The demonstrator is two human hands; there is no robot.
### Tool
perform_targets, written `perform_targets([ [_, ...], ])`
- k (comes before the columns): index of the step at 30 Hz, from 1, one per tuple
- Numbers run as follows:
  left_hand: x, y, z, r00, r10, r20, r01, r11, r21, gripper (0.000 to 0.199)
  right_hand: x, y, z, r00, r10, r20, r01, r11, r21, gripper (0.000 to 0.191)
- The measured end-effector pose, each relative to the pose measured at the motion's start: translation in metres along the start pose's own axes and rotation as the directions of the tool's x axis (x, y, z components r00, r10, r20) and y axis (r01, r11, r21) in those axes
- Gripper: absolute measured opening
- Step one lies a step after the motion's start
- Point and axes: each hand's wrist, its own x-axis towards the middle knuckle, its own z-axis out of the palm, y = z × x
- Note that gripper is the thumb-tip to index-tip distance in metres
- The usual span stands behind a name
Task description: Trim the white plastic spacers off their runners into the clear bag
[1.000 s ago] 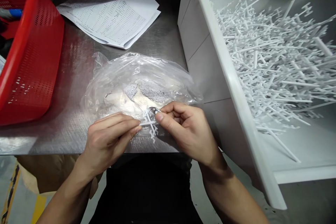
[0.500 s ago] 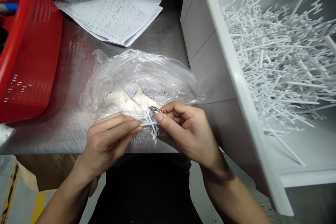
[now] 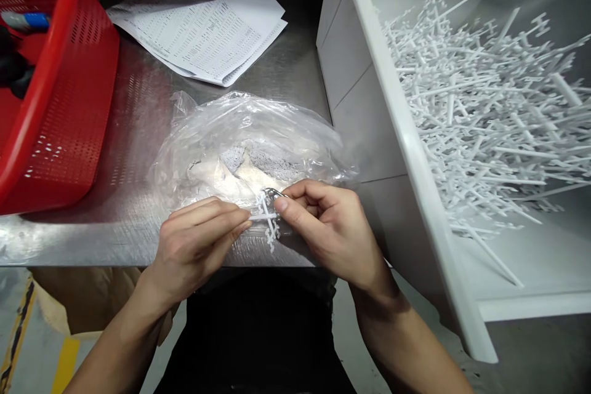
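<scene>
Held between both hands, above the near edge of the steel worktop (image 3: 300,61): a white branched piece (image 3: 270,228), tilted, with small prongs along its spine. Pinched by its straight cross-stem in the left hand (image 3: 194,237), thumb and fingertips closed together. Gripped in the right hand (image 3: 330,231), also closed, between thumb and curled forefinger: a small metal tool (image 3: 272,191), tip at the upper end of the piece. Cannot tell from this angle whether touching or just beside; cannot make out the type of tool.

Possible fault: twisting or dropping of the piece, owing to a one-ended hold on a thin stem. Possible also: snapping of spine or prongs, from sideways load by the tool; nicking of a left fingertip, after a slip at such close quarters; loss of any small fragment into the folds of the clear bag (image 3: 277,114) just beyond.

Further out: to the left, a red basket (image 3: 92,104); beyond the bag, printed sheets (image 3: 207,37); to the right, a white bin (image 3: 407,132), heaped with similar white pieces (image 3: 498,111).
</scene>
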Motion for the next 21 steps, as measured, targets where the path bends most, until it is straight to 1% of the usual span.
perform_targets([
  [4, -0.0005, -0.0009, -0.0006, 0.999, 0.023, 0.023, -0.023, 1.0, 0.013, 0.024, -0.0017, 0.0025, -0.0001, 1.0, -0.027, 0.003, 0.027, 0.999, -0.024, 0.028],
  [8, -0.0015, -0.0019, -0.0007, 0.999, 0.025, 0.042, -0.025, 1.0, -0.004, 0.026, -0.0041, 0.0045, 0.0004, 0.998, -0.061, 0.001, 0.061, 0.997, -0.036, 0.027],
  [12, -0.0013, -0.001, 0.0003, 0.999, -0.014, 0.032, 0.015, 1.0, -0.022, 0.022, -0.004, 0.0034, 0.0009, 0.995, -0.094, -0.021, 0.092, 0.992, -0.09, 0.027],
  [15, 0.0003, 0.0003, 0.0006, 0.997, -0.065, 0.028, 0.066, 0.997, -0.03, 0.016, -0.0026, 0.0022, 0.0009, 0.995, -0.089, -0.042, 0.084, 0.991, -0.107, 0.028],
  [21, 0.0027, 0.0008, -0.0014, 0.994, -0.103, 0.018, 0.104, 0.994, -0.041, 0.009, 0.0012, -0.0003, 0.0004, 0.997, -0.051, -0.058, 0.047, 0.997, -0.064, 0.03],
])
